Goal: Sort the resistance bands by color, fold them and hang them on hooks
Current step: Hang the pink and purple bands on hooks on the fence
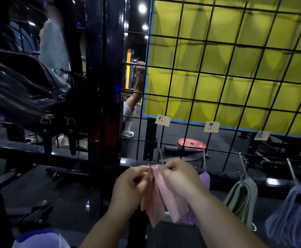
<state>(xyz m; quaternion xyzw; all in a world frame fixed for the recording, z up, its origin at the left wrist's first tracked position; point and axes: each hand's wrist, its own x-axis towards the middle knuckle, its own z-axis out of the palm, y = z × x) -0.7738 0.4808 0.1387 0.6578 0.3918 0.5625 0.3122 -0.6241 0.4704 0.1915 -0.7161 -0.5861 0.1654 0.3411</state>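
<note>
A bundle of folded pink resistance bands (161, 199) hangs at the leftmost metal hook (160, 152) of a black wire grid panel (217, 76). My left hand (131, 185) pinches the top of the pink bundle from the left. My right hand (179, 178) pinches its top from the right, just under the hook's tip. Purple bands (205, 179) hang on the second hook behind my right hand, mostly hidden. Green-grey bands (242, 197) hang on the third hook and blue-grey bands (289, 217) on the fourth.
Small paper labels (162, 120) are fixed to the grid above each hook. A black leather bag (21, 86) sits on a dark rack at the left. Behind the grid are a yellow cloth (235, 59), a red weight plate (191, 143) and a person's arm and leg (135, 97).
</note>
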